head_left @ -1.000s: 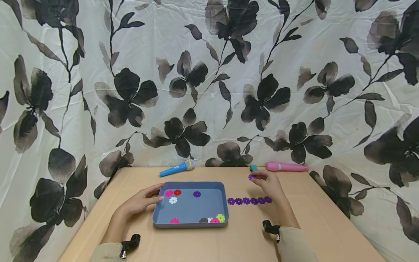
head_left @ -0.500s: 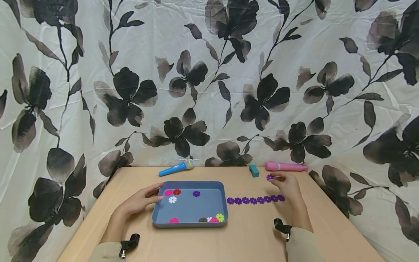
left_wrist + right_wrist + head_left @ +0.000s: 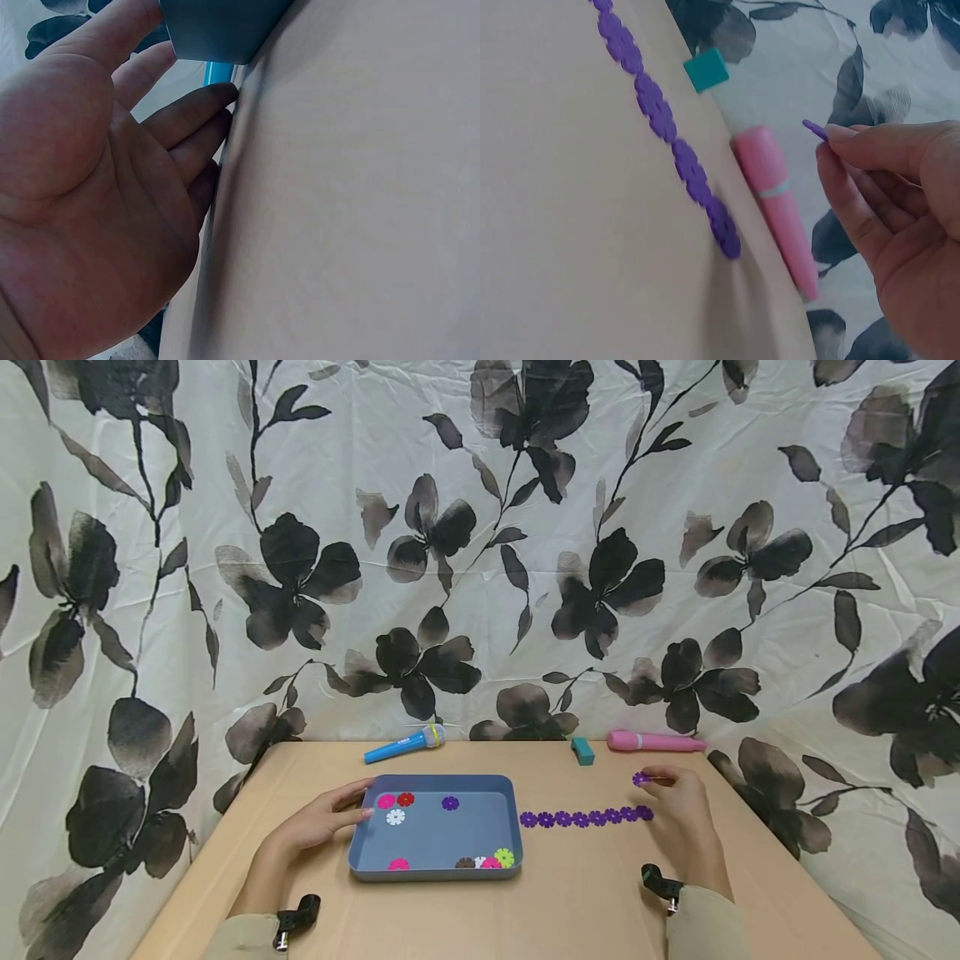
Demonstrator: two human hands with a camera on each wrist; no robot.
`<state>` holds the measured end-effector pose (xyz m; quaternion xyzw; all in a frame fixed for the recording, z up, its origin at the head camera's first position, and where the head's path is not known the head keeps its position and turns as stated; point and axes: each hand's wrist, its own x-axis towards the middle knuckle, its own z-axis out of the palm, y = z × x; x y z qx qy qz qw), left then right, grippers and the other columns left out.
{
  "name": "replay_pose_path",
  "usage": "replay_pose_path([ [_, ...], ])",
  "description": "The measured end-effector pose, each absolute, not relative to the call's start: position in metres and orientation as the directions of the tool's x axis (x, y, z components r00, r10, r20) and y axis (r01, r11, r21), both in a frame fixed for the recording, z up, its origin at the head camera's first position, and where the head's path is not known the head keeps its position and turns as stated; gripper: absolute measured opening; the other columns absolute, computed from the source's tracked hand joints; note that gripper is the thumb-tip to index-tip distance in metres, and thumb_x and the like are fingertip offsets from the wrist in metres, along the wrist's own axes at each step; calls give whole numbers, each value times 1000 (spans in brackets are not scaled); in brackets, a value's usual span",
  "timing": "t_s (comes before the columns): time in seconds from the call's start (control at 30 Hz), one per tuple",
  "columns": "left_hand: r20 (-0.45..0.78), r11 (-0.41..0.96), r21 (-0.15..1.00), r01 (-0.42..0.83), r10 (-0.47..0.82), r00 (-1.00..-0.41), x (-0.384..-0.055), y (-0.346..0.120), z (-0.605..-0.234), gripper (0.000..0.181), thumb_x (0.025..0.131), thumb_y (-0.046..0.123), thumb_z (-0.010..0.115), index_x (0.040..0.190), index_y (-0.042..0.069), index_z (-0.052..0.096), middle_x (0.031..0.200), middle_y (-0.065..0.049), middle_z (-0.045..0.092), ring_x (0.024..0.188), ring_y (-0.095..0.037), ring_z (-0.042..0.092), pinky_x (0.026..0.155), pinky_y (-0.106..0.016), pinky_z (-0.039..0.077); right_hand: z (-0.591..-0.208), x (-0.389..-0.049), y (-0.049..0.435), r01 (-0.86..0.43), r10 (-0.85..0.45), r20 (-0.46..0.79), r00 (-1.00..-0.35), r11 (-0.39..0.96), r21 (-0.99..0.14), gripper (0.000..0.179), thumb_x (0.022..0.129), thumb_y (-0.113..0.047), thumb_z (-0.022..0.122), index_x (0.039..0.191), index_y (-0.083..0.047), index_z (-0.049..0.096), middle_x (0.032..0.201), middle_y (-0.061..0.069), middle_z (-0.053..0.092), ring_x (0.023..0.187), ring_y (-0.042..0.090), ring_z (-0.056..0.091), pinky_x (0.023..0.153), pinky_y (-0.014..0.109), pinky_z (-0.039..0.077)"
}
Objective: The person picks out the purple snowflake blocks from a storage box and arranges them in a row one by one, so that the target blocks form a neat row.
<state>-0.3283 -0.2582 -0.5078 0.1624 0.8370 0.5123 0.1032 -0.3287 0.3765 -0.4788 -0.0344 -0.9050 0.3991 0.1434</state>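
My right hand [image 3: 682, 797] pinches a purple flower-shaped disc [image 3: 641, 778] between thumb and fingertips, above the table and just beyond the right end of a row of matching purple discs [image 3: 580, 819]. In the right wrist view the held disc [image 3: 815, 129] shows edge-on, while the row [image 3: 655, 107] runs diagonally across the tabletop. My left hand [image 3: 318, 818] rests at the left side of a blue-grey tray [image 3: 435, 874], thumb on its rim. Its fingers lie fairly straight beside the tray wall [image 3: 217, 34] in the left wrist view.
The tray holds one purple disc [image 3: 450, 803] and several pink, red, white, brown and green ones. Along the table's back edge lie a blue toy microphone [image 3: 405, 745], a teal block [image 3: 582, 752] and a pink cylindrical object [image 3: 655, 741]. A floral curtain hangs behind.
My right hand has carried its purple disc rightward and slightly nearer, uncovering the row's right end and the teal block. The left hand and tray have stayed in place.
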Motion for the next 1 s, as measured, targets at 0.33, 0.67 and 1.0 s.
replay_pose_path([
  [0.33,-8,420,893,162,376,-927,-328,-259,-508,69,101,32,69,161,13,40,166,-19,37,155,-44,31,125,-60,27,-483,-314,395,59,212,105,-972,647,-760,39,93,-16,78,127,0,71,121,21,73,101,27,68,84,32,57],
  [0.67,-15,417,896,155,376,-926,-328,-259,-507,69,101,32,69,161,13,39,166,-19,38,155,-44,31,125,-60,27,-492,-308,402,125,237,18,-971,575,-809,33,97,-5,70,128,5,68,123,25,70,111,34,64,99,51,52],
  [1.0,-11,423,892,161,375,-927,-328,-259,-509,69,101,33,69,161,14,39,166,-19,38,155,-44,32,125,-60,28,-503,-314,408,114,232,55,-971,653,-749,24,96,-1,68,119,6,73,113,22,73,101,29,65,79,27,53],
])
